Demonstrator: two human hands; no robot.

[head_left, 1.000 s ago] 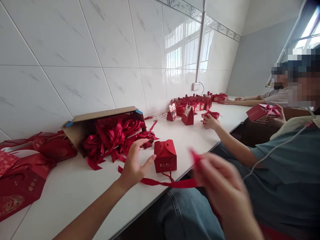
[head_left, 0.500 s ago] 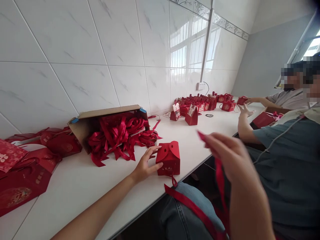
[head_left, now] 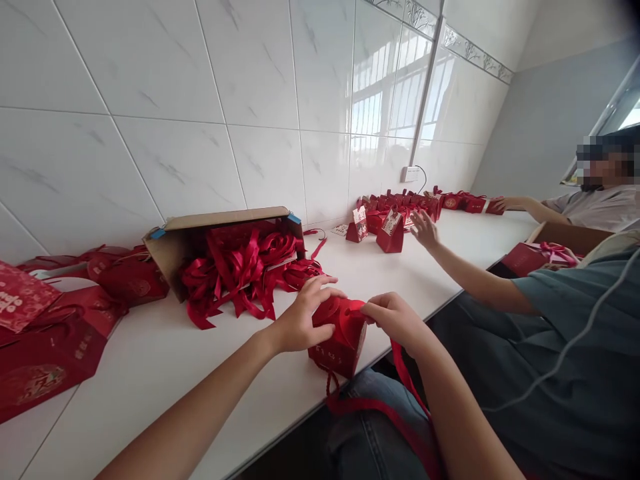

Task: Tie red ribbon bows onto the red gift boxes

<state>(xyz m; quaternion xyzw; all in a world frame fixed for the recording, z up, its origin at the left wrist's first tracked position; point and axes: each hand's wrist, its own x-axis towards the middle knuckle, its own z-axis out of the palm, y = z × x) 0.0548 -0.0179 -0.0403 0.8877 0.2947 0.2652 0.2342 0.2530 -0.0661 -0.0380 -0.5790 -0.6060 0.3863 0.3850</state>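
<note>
Close to the table's front edge stands a small red gift box [head_left: 331, 353], turned and slightly tilted, with its scalloped top flaps folded in. My left hand [head_left: 299, 319] grips it from the left, fingers over the top and thumb on the near side. At the right of the flaps, my right hand [head_left: 400, 321] pinches the end of a red satin ribbon [head_left: 406, 373]; whether the tip is inside a flap hole is hidden by the fingers. The ribbon hangs down across my lap. A twisted red cord [head_left: 330, 385] dangles from the box's lower front.
A cardboard carton [head_left: 167, 250] on its side spills red ribbons [head_left: 237, 270] behind my left hand. Larger red gift boxes [head_left: 55, 353] stand at left. Finished-looking small boxes [head_left: 390, 232] line the wall. A co-worker's hand [head_left: 425, 229] reaches over the table at right.
My right hand has come left with the ribbon end to the box's top. The box has turned and tilted under my left hand. A co-worker's arm has stretched toward the small boxes.
</note>
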